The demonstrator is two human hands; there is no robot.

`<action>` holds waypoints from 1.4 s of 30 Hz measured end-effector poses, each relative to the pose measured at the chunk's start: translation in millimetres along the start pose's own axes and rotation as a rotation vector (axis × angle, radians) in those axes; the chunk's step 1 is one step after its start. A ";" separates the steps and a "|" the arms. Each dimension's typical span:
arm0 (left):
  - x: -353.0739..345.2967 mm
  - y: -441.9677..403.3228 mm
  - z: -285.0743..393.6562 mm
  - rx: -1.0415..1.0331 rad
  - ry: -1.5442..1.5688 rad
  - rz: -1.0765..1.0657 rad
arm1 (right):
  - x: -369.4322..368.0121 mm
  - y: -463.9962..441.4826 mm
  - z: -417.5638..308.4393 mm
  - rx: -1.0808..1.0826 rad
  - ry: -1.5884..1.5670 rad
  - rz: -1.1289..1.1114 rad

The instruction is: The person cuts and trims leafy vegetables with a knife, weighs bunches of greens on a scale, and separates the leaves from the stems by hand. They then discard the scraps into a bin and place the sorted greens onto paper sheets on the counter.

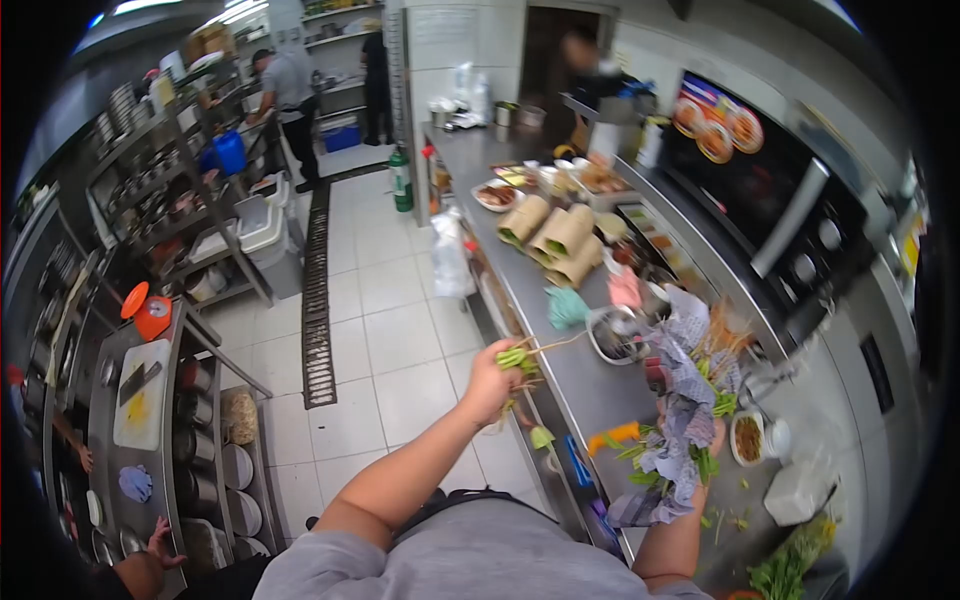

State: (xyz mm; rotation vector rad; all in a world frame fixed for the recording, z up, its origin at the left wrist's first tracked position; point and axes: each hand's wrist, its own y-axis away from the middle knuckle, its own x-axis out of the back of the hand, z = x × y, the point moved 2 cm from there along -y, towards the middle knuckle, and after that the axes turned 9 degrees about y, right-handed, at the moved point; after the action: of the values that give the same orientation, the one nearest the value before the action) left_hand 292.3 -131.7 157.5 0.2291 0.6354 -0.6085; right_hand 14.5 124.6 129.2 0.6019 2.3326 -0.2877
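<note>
My left hand (490,382) is closed around a small bunch of green stems (516,358) with long pale roots, held out over the counter's front edge. On the right, my right hand (714,445) grips a bundle wrapped in crumpled printed paper (683,425), seemingly newspaper, and is partly hidden by it. Green leaves and stems poke out of the paper, and thin brownish roots (730,335) show at its far end. Beside the bundle on the counter is an orange-handled object (613,437). Loose leaf scraps (740,522) lie below my right hand.
Brown paper rolls (560,240) holding greens sit on the steel counter (530,300). Nearby are a bowl (615,335), a dish of brown food (747,438) and a microwave (765,180). A co-worker's hand (163,545) reaches in at lower left; a person (290,90) stands far back.
</note>
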 end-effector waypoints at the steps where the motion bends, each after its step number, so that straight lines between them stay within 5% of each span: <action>1: 29.7 5.6 42.0 -0.012 0.004 0.055 | -38.5 -16.9 14.8 -0.003 0.012 -0.013; 3: 92.4 -8.5 88.7 -0.055 -0.011 0.158 | -89.1 -74.7 60.8 -0.171 0.000 -0.181; 7: 204.8 -41.4 161.9 -0.224 -0.063 0.275 | -215.5 -170.2 136.5 -0.091 -0.221 -0.282; 9: 247.0 -61.6 194.3 -0.317 -0.030 0.337 | -239.0 -218.8 175.9 -0.277 0.142 -0.160; 10: 265.1 -74.6 208.5 -0.322 -0.005 0.383 | -250.7 -247.7 195.5 -0.252 -0.001 -0.399; 18: 434.2 -224.9 330.8 -0.522 0.066 0.597 | -434.1 -494.7 348.7 -0.432 0.354 -0.454; 22: 514.6 -263.7 393.8 -0.622 0.051 0.738 | -509.0 -619.8 454.8 -0.548 0.131 -0.723; 29: 688.3 -327.9 508.4 -0.742 0.034 0.919 | -686.5 -753.9 619.7 -0.761 0.033 -0.882; 42: 949.4 -554.9 711.5 -0.682 0.040 0.850 | -859.4 -977.7 836.6 -0.545 0.191 -0.790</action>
State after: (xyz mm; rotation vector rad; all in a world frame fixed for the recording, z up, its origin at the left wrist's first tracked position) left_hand 914.2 -1283.8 122.1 -0.1387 0.6790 0.4391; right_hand 569.5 -1319.7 141.3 -0.5952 2.5775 0.0708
